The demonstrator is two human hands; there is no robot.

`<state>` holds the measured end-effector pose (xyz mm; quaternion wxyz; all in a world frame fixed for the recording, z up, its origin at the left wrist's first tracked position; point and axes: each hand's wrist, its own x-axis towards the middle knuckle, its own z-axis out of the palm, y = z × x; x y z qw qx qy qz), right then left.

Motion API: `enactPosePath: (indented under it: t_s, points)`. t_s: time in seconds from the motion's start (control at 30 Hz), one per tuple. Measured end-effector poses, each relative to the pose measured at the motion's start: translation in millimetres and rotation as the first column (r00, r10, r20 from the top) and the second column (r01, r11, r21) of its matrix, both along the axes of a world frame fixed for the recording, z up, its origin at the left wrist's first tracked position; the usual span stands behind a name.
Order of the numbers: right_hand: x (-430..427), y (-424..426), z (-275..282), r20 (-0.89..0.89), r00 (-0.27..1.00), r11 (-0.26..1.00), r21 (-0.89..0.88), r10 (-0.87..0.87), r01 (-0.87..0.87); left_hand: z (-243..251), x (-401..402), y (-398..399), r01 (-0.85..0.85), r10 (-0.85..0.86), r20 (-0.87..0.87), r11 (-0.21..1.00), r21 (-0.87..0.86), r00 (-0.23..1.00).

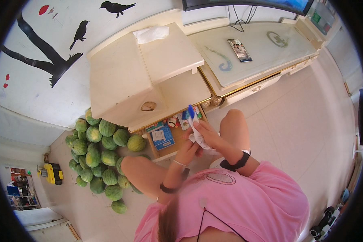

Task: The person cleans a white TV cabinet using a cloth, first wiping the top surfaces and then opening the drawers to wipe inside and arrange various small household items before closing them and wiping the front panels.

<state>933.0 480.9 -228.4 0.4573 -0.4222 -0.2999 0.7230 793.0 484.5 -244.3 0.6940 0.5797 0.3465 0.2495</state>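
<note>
Above the open drawer (171,152) of a cream cabinet, both my hands are on a white cloth (198,136). My right hand (208,133) grips its upper part, where a blue object (191,112), whose kind I cannot tell, sticks out at the top. My left hand (187,151) pinches the cloth lower down, beside a small white round piece (192,138). Some fingers are hidden behind the cloth. In the drawer lie a blue box (162,137) with a white label, a red and white figurine (171,121) and several small packages.
Many watermelons (109,158) are heaped on the floor at the left, close to my left knee. A smartphone (240,50) lies on the glass-topped cabinet (260,68). A folded white cloth (151,34) rests on the cabinet top. A yellow toy vehicle (52,173) stands further left.
</note>
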Motion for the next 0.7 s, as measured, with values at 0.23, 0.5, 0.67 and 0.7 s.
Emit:
enactPosePath:
  t_s: [0.23, 0.5, 0.67, 0.7]
  points:
    - [6.3, 2.0, -23.8, 0.531, 0.835, 0.961, 0.277, -0.145, -0.009, -0.7, -15.7, 24.9, -0.376, 0.375, 0.024, 0.927, 0.017, 0.927]
    - [-2.6, -9.5, -14.5, 0.633, 0.766, 0.918, 0.225, 0.116, -0.325, -8.0, -28.9, 35.3, -0.487, 0.485, 0.152, 0.873, -0.021, 0.862]
    - [6.1, -10.1, -4.5, 0.677, 0.736, 0.925, 0.284, -0.008, -0.252, -9.1, -39.1, 34.7, -0.568, 0.573, 0.151, 0.819, -0.081, 0.806]
    - [8.0, -8.8, -4.0, 0.652, 0.758, 0.94, 0.278, -0.034, -0.197, -11.2, -41.4, 34.5, -0.547, 0.551, 0.142, 0.835, -0.069, 0.823]
